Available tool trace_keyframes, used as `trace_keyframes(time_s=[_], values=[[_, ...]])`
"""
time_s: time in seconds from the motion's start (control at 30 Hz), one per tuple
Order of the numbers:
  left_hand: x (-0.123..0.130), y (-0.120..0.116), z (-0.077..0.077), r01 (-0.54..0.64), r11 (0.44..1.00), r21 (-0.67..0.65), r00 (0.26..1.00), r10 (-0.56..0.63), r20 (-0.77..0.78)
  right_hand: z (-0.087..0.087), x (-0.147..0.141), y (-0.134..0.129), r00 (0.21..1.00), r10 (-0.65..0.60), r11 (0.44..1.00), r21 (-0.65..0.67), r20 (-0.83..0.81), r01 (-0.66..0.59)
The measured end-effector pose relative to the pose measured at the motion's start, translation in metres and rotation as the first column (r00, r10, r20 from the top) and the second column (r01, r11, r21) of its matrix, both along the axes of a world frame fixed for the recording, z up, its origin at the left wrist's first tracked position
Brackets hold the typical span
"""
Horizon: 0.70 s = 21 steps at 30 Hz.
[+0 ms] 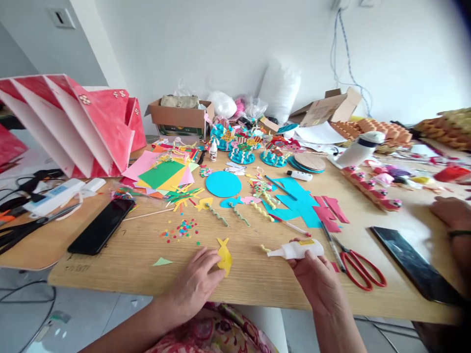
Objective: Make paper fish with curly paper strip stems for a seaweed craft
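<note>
A white glue bottle (pixel 301 249) with a yellow label lies sideways in my right hand (pixel 317 277), whose fingers are wrapped round it. Its nozzle points left, beside a small pale-yellow twisted strip (pixel 264 249). My left hand (pixel 196 279) rests low on the table, thumb and index finger closed on the left edge of a yellow paper fish (pixel 225 257) that lies flat with its tail away from me. To the left of that hand is a light-green paper triangle (pixel 162 262). Small coloured paper dots (pixel 184 229) are scattered above it.
Red-handled scissors (pixel 362 267) and a black phone (pixel 412 262) lie to the right, near another person's hand (pixel 451 213). Another phone (pixel 103 225) is at left. A blue paper circle (pixel 223 184), twisted strips (pixel 217 214) and blue scraps (pixel 300 198) lie farther back.
</note>
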<state>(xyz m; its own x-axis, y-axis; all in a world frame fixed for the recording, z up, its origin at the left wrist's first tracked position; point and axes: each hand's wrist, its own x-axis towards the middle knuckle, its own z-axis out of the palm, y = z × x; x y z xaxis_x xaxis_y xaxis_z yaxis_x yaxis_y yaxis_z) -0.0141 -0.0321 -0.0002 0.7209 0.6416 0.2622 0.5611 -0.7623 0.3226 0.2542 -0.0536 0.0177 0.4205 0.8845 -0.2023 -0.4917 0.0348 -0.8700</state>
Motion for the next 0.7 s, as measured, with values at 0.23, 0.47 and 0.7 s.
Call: trace_keyframes(time_s=[0.23,0.47,0.7], values=[[0.002,0.002,0.002,0.003,0.995,0.102,0.998,-0.009,0.059,0.000,0.072,-0.024,0.960,-0.190,0.975,-0.075,0.207,0.209],[0.000,0.006,0.004,0.012,0.972,0.236,0.998,-0.027,0.063,-0.014,0.093,-0.011,0.708,-0.245,0.911,-0.092,0.662,0.401],[0.000,0.009,0.005,0.028,0.946,0.323,0.997,-0.048,0.056,-0.022,0.102,0.017,0.403,-0.015,0.871,-0.186,0.915,0.454]])
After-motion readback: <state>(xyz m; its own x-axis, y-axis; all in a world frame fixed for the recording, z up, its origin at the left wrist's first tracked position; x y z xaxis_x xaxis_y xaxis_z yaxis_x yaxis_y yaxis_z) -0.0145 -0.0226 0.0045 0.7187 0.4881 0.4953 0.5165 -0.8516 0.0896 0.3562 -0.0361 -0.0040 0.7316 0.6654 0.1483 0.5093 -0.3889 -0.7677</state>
